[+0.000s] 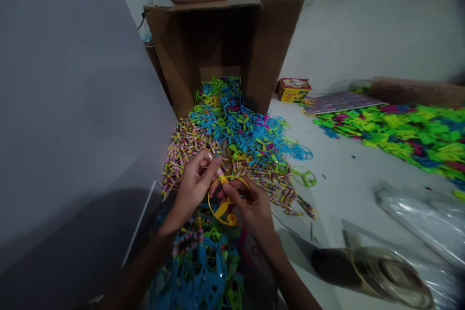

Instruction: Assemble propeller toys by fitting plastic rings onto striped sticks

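A yellow propeller ring (221, 210) is grasped by the right hand (254, 206); a small pink stick (220, 172), at its rim, is pinched in the left hand's (194, 181) fingers, above heaped blue rings (210, 273).

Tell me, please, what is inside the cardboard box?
A heap of mostly blue and green plastic rings lies inside the cardboard box and spreads out its open front. What lies under the heap is covered.

Round yellow propeller ring (221, 210) = smooth plastic, by looks; big brown open box (279, 34) = matt cardbd.; flat clear bags (417, 220) = thin plastic film, v. glossy, wrinkled; pale grey wall (374, 34) = matt, patchy finish; white tabletop (334, 203) = smooth.
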{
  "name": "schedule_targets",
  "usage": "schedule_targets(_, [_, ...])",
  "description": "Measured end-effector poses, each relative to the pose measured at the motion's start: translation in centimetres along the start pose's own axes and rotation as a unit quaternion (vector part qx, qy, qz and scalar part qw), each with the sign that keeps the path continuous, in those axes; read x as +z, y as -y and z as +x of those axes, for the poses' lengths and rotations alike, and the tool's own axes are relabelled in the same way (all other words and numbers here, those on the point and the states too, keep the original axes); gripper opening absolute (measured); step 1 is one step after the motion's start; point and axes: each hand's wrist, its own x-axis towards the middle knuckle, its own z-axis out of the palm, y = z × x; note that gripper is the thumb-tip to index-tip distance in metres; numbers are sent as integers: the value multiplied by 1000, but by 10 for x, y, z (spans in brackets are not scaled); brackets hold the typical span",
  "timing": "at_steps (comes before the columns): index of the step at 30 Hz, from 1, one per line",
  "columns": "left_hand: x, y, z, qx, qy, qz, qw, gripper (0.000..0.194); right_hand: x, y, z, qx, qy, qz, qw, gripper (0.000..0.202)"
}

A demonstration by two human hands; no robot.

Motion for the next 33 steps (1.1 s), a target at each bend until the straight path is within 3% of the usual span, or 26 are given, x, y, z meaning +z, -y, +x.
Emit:
schedule_targets(12, [8,-11,-17,11,-22,61,998,27,4,-14,-11,-52,-35,-57,996,20])
schedule_targets(17, [8,-9,-21,37,-25,93,995,26,5,-16,-13,-64,-20,-76,995,20])
schedule_targets(20, [6,-4,-18,13,-20,68,997,27,6,-11,-13,-53,-12,-77,996,20])
schedule_targets(22, [0,-3,-16,-8,-12,60,998,28,2,-3,-11,-42,32,-81,995,22])
schedule_targets(25, [-18,-7,-16,-46,0,72,996,34,-16,7,-2,-31,165,-115,979,28])
schedule_targets(27, [-33,-11,-17,-90,56,129,986,38,-37,2,11,-37,190,-166,967,37])
schedule_targets(29, [-47,-12,-16,-110,125,223,960,37,-61,-16,28,-54,107,-235,965,45])
schedule_targets(31, [-56,-5,-10,-72,152,327,930,28,-81,-45,45,-75,25,-334,939,43])
schedule_targets(33, [-57,9,2,-13,152,405,901,20,-93,-77,58,-74,14,-412,908,47])
